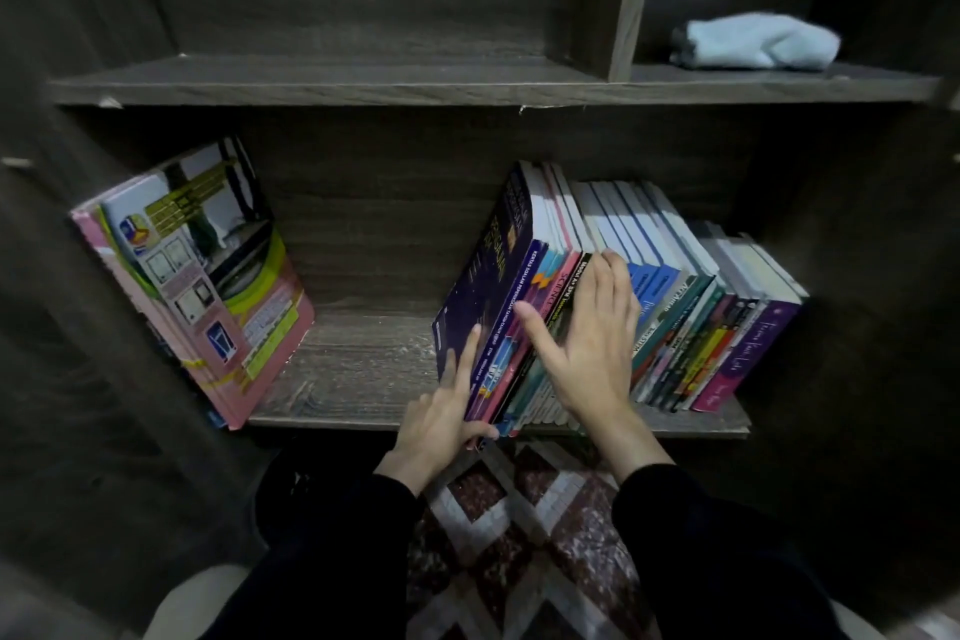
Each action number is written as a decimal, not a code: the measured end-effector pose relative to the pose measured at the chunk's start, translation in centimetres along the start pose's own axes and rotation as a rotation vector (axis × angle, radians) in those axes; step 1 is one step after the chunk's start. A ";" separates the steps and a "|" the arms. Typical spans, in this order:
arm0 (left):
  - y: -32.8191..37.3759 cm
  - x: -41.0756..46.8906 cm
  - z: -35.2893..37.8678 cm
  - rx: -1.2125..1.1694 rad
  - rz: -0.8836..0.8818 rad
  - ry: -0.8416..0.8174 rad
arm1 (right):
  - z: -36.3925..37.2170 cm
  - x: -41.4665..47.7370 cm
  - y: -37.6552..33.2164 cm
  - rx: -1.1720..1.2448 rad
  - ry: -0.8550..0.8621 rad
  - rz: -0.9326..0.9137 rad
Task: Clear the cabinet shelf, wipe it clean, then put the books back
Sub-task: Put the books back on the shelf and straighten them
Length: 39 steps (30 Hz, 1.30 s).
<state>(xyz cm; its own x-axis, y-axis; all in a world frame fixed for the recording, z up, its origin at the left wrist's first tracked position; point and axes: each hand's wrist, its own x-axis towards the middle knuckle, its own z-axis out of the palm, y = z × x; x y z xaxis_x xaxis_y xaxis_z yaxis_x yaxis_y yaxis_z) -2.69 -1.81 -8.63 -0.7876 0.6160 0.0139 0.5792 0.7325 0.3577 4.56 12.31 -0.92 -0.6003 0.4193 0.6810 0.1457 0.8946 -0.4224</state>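
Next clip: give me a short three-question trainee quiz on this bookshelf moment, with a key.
1. True or false: the light blue cloth lies on the same shelf as the books.
2. The right hand lies on: A) the spines of the leaning books in the row; B) the cloth; C) the bare shelf board.
3. Fill in: the pink books lean at the shelf's ____ end.
Key: 1 false, it lies one shelf up, in the right compartment; 2 A; 3 left.
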 end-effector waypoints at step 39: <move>-12.7 -4.5 -20.6 0.379 -0.565 0.780 | 1.1 0.0 0.5 -0.206 0.051 -0.059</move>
<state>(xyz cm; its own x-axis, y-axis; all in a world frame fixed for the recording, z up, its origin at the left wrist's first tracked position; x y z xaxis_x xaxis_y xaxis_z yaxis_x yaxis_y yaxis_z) -10.80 -19.89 6.02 -0.8043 -0.1061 0.5847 0.0042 0.9829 0.1841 3.79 12.59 -1.81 -0.5730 0.3679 0.7324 0.2723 0.9283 -0.2532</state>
